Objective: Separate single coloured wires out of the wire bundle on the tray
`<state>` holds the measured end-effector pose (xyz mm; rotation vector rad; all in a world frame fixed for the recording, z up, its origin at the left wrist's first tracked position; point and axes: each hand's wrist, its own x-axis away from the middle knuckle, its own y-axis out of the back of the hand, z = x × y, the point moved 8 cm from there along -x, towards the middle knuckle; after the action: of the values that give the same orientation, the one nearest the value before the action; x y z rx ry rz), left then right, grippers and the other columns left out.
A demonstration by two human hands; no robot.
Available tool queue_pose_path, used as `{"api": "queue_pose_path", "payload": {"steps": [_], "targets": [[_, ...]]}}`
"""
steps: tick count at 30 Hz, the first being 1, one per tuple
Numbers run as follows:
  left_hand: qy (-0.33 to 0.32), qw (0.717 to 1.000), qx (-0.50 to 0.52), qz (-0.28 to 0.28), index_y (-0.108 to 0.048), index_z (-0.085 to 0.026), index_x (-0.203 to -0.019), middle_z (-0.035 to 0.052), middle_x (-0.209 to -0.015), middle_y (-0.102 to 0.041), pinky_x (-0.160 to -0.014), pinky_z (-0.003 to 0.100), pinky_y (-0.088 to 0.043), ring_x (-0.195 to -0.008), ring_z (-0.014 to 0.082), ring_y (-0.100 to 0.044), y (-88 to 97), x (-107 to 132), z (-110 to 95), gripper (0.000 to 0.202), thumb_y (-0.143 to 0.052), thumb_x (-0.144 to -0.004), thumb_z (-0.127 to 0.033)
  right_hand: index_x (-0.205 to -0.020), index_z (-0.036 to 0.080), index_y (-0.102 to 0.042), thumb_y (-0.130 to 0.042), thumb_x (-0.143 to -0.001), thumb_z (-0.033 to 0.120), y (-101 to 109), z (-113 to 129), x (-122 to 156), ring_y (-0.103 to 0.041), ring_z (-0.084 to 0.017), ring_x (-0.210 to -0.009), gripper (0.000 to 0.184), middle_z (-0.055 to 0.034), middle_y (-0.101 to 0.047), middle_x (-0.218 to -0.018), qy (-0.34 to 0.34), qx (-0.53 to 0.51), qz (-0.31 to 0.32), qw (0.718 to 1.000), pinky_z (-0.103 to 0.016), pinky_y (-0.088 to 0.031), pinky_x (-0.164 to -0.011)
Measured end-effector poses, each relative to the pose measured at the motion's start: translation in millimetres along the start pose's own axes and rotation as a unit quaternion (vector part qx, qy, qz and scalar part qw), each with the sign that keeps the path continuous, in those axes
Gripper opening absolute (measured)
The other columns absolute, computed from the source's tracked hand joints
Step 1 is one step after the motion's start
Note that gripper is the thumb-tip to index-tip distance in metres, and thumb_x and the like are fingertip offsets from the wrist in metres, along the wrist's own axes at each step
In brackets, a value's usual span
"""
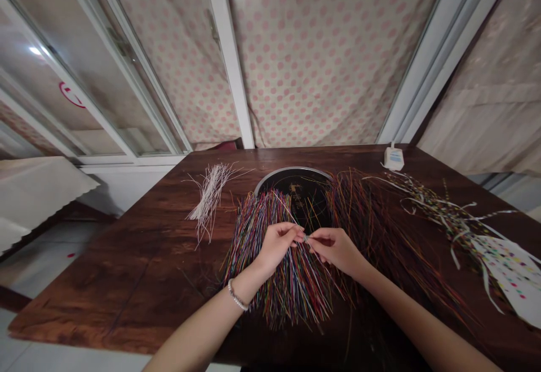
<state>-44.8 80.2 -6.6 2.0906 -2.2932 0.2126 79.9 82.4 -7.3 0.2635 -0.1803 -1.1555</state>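
My left hand (276, 243) and my right hand (333, 248) meet over the middle of a dark wooden table (139, 270). Both pinch the same thin strand between thumb and fingertips, at about the spot where the fingers touch. Under them lies a thick fan of multicoloured thin strands (279, 270). A second, darker spread of strands (372, 231) lies under my right forearm. My left wrist wears a bead bracelet (237, 297).
A round black inset plate (302, 186) sits behind the hands. A bundle of white strands (210, 194) lies at the left, spotted paper strips (486, 237) at the right, a small white box (393, 158) at the far edge. Dotted curtain and window frames stand behind.
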Motion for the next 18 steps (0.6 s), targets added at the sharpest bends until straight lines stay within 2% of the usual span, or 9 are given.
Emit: {"api": "queue_pose_path", "payload": {"steps": [5, 8, 12, 15, 18], "targets": [[0.005, 1.000, -0.007, 0.006, -0.066, -0.011, -0.079, 0.0081, -0.074, -0.067, -0.056, 0.019, -0.043, -0.066, 0.0126, -0.060, -3.6, -0.3, -0.9, 0.025, -0.055, -0.076, -0.033, -0.066, 0.015, -0.060, -0.056, -0.072, 0.029, 3.6, 1.2, -1.0, -0.048, -0.007, -0.039, 0.016, 0.0006, -0.058, -0.053, 0.002, -0.001, -0.024, 1.000, -0.018, -0.037, -0.038], [0.023, 0.999, -0.017, 0.035, -0.066, -0.011, -0.078, 0.0084, -0.073, -0.067, -0.054, 0.019, -0.043, -0.063, 0.0120, -0.059, -10.3, -1.5, 2.0, 0.029, -0.060, -0.072, -0.038, -0.064, 0.015, -0.059, -0.055, -0.072, 0.028, 6.1, 4.2, 0.7, -0.049, -0.008, -0.039, 0.015, 0.0018, -0.055, -0.051, 0.005, 0.004, -0.045, 0.999, -0.018, -0.038, -0.039], [0.042, 0.997, -0.023, 0.062, -0.066, -0.011, -0.074, 0.0071, -0.070, -0.066, -0.055, 0.019, -0.046, -0.061, 0.0110, -0.059, -14.9, -2.7, 8.6, 0.025, -0.066, -0.068, -0.035, -0.068, 0.015, -0.060, -0.055, -0.072, 0.029, 3.8, 0.9, 0.6, -0.052, -0.009, -0.041, 0.015, 0.0010, -0.057, -0.053, 0.000, -0.001, -0.037, 0.999, -0.019, -0.041, -0.040], [0.054, 0.997, -0.009, 0.053, -0.065, -0.011, -0.072, 0.0063, -0.069, -0.066, -0.056, 0.020, -0.048, -0.059, 0.0105, -0.061, -11.3, -2.1, 12.1, 0.022, -0.064, -0.071, -0.032, -0.069, 0.014, -0.060, -0.055, -0.071, 0.030, 7.2, -7.2, -3.4, -0.052, -0.009, -0.040, 0.016, 0.0002, -0.059, -0.055, -0.013, -0.013, -0.045, 0.999, -0.019, -0.041, -0.038], [0.070, 0.997, 0.012, 0.040, -0.064, -0.010, -0.076, 0.0060, -0.067, -0.066, -0.057, 0.020, -0.049, -0.058, 0.0105, -0.062, -6.0, -3.6, 7.3, 0.018, -0.063, -0.072, -0.028, -0.070, 0.014, -0.057, -0.055, -0.070, 0.031, 18.9, -14.8, -8.4, -0.050, -0.008, -0.039, 0.017, -0.0003, -0.060, -0.056, -0.028, -0.046, -0.078, 0.996, -0.019, -0.040, -0.036]]}}
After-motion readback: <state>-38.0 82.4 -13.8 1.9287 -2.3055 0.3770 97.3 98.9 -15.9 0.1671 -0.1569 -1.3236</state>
